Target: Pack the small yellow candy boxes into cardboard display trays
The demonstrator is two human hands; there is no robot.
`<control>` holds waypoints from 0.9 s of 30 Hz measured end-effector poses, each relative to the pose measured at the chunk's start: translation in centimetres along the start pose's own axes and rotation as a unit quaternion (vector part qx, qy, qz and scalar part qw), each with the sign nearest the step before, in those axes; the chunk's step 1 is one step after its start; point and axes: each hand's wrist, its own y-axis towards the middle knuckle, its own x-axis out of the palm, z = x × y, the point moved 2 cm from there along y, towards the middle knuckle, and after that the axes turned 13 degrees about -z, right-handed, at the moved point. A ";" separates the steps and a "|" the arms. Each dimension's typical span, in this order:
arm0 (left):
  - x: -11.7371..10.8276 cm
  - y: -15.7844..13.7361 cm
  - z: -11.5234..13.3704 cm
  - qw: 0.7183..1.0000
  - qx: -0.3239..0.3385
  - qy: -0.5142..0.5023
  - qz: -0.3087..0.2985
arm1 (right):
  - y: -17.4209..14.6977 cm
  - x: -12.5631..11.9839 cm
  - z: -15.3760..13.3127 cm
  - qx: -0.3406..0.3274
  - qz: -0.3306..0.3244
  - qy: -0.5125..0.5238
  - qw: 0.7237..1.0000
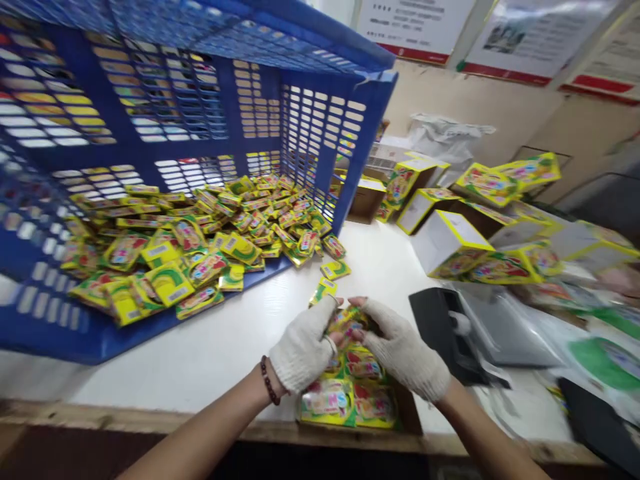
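My left hand (303,347) and my right hand (405,347), both in white fingerless gloves, meet over a shallow open carton (410,413) at the table's front. Between their fingers are small yellow-and-green printed boxes (346,321), blurred and partly covered; the lettering cannot be read for certain. Similar boxes (327,402) lie flat in rows inside the carton. Just beyond my fingers, two loose boxes (335,269) rest on the white table (250,333). A big heap of the same boxes (200,247) spills from a blue plastic crate (320,127) tipped on its side.
Printed yellow-and-white cartons (450,243) are piled at the back right. A black tape dispenser (445,333), a clear plastic bag (505,327) and a dark flat object (595,420) lie on the right. Posters (420,27) hang on the wall.
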 end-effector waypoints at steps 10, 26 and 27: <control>-13.2 -3.3 -7.4 0.863 -0.220 0.369 0.264 | -0.2 6.6 4.8 0.131 -0.105 -0.122 0.978; -3.3 -2.1 -2.0 0.959 -0.075 -0.219 0.166 | 1.4 6.5 -3.1 -0.004 -0.005 -0.017 1.000; -2.1 -1.9 -1.7 0.955 -0.077 -0.243 0.154 | 1.2 6.5 -3.3 -0.019 0.010 -0.009 1.000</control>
